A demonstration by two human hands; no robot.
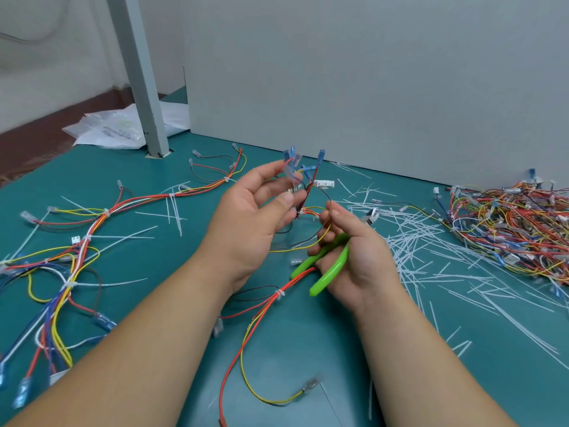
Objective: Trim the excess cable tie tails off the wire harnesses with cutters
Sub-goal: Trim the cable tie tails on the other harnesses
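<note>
At the left of the green mat (172,266) lie loose harnesses (77,241) with long white tie tails standing out, so we judge them untrimmed. In the middle our left hand (246,220) lifts the held harness (308,192) off the mat, blue terminals uppermost, fingers curled round its wires. Just beside it our right hand (357,254) grips the green-handled cutters (331,266), handles spread, while its fingertips touch a loop of the same harness. The cutter head pokes out beyond the hand, clear of any tie. We think we are turning the bundle to find a tail. The next move calls for freeing those fingertips, setting the blades flush against a tie head and squeezing. To the right lie cut tails (431,260), then a heap of harnesses (508,223)
</note>
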